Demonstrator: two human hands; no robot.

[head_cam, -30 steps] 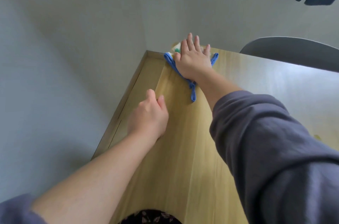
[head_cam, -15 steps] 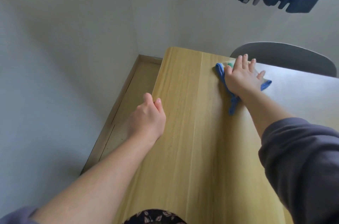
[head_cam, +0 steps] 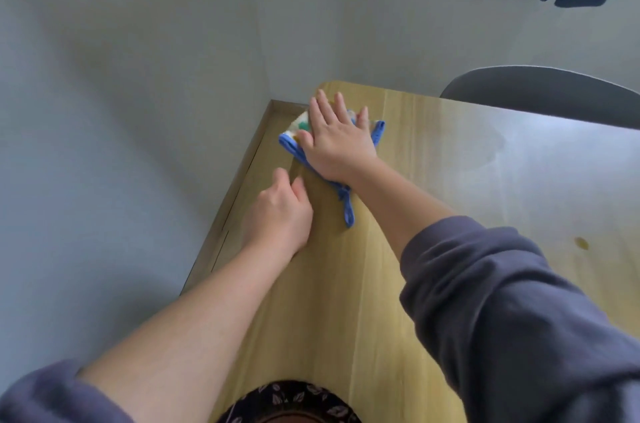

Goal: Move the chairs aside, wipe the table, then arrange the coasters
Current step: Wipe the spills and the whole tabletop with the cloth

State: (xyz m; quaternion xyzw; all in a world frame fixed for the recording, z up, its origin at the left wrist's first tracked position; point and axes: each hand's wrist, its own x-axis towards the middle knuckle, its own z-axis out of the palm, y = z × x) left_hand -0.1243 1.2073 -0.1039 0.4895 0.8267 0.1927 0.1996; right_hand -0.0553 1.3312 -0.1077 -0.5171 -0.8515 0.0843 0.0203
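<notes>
Blue-edged cleaning cloth (head_cam: 294, 132) lies near the far left corner of the wooden table (head_cam: 346, 284), pinned under your right hand (head_cam: 337, 142), whose palm is flat and fingers straight. Your left hand (head_cam: 277, 218) sits at the table's left edge, just nearer you than the cloth, fingers bent; whether they clasp the edge cannot be told. A small yellow spot (head_cam: 581, 242) marks the table's right side. A grey chair (head_cam: 540, 90) stands behind the table's far edge.

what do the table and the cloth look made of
Table: light wood or wood-look laminate, judging by straight grain lines; smooth, with a sheen of reflected light. Cloth: soft fabric, pale with blue edging and a loop, bunched under the right hand.
</notes>
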